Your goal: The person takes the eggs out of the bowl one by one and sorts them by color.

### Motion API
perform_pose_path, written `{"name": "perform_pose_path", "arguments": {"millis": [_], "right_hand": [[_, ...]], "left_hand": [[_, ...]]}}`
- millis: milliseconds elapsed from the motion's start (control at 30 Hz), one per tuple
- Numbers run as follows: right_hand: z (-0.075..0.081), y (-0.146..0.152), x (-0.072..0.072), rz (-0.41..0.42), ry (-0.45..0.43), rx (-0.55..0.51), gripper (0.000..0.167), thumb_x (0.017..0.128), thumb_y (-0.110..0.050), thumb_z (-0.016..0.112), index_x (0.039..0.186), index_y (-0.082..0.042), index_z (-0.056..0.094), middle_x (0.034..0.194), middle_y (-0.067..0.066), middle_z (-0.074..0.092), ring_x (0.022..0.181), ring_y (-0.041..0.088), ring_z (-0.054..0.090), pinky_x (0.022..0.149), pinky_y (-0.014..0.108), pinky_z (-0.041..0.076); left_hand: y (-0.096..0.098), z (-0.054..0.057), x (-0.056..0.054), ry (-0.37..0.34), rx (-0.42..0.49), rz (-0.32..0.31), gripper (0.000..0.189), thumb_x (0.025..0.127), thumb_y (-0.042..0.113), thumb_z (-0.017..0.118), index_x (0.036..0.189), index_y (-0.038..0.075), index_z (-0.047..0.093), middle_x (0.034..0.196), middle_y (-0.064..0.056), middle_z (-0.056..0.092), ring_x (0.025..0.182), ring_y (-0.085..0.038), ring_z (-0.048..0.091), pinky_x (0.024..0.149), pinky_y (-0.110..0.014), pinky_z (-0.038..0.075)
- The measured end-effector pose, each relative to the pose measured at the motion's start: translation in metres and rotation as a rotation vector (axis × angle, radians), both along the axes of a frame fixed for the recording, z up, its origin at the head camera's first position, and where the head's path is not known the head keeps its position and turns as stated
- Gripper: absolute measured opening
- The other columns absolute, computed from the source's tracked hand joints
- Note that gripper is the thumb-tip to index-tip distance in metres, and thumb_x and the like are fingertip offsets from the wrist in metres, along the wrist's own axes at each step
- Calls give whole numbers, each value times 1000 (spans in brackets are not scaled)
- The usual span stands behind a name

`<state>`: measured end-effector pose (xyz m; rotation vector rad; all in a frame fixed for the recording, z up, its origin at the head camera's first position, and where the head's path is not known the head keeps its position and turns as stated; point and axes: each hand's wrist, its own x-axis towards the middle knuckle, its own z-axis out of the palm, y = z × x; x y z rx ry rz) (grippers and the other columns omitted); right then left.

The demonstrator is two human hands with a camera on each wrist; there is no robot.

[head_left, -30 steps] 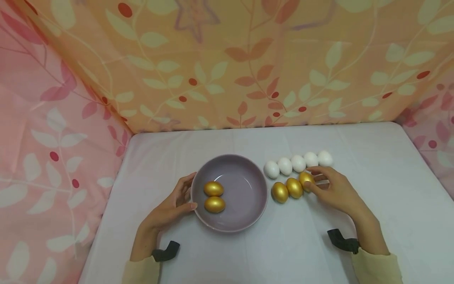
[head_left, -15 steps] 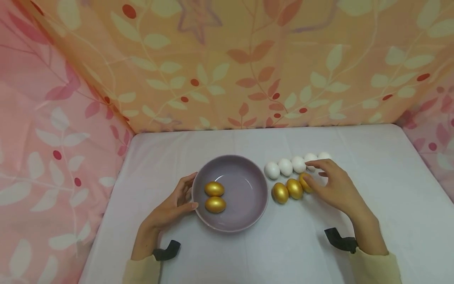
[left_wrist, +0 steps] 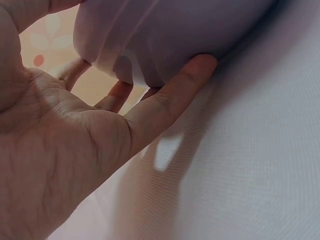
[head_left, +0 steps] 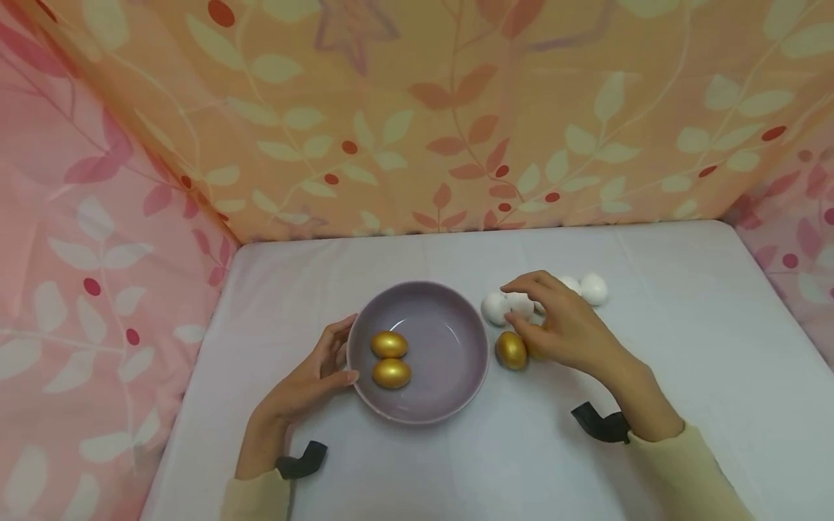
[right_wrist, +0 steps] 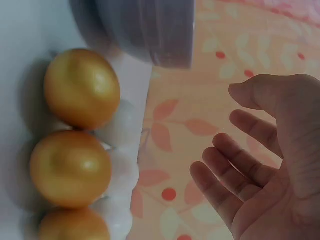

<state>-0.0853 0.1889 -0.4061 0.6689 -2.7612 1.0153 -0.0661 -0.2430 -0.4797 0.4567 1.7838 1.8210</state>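
A mauve bowl [head_left: 449, 347] stands on the white-covered table, with two golden eggs [head_left: 389, 344] lying in its left part. My left hand [head_left: 311, 382] holds the bowl's left side, thumb at the rim and fingers on the outer wall. In the left wrist view those fingers [left_wrist: 170, 100] press the bowl's wall [left_wrist: 185, 25] while the palm stays apart. My right hand [head_left: 567, 325] hovers over a row of golden eggs [head_left: 511, 351], thumb and fingers spread, holding nothing. The right wrist view shows three golden eggs [right_wrist: 70, 169] beside the right hand [right_wrist: 270, 170].
Behind the golden row stands a line of white eggs [head_left: 594, 289], partly covered by my right hand. An orange leaf-patterned cloth [head_left: 391, 145] rises at the table's back edge. Pink cloth [head_left: 65, 304] hangs at the left and right sides.
My right hand has come away from the third golden egg and moved left, towards the bowl, with nothing in it. The left hand stays at the bowl.
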Motion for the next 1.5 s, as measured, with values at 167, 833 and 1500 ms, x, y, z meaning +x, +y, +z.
{"name": "perform_pose_path", "arguments": {"millis": [167, 833, 1500], "right_hand": [[6, -18, -6, 72, -15, 12, 37, 94, -18, 80, 130, -20, 70, 130, -1, 66, 120, 20, 64, 95, 44, 55], [10, -91, -15, 326, -124, 61, 32, 99, -23, 72, 130, -17, 69, 128, 2, 65, 121, 21, 65, 102, 38, 55], [20, -148, -33, 502, -130, 235, 34, 100, -14, 67, 134, -12, 68, 128, 7, 65, 111, 19, 66, 100, 36, 55]], "left_hand": [[-1, -1, 3, 5, 4, 3, 85, 101, 4, 66, 167, 23, 16, 176, -13, 11, 164, -45, 3, 111, -19, 44], [-10, 1, 4, 23, -32, -10, 84, 103, 2, 62, 168, 26, 15, 175, -8, 16, 162, -17, 21, 114, -19, 42], [0, 2, 2, 6, 4, -31, 86, 103, 3, 63, 168, 27, 12, 177, -9, 9, 164, -43, 3, 112, -21, 44]]}}
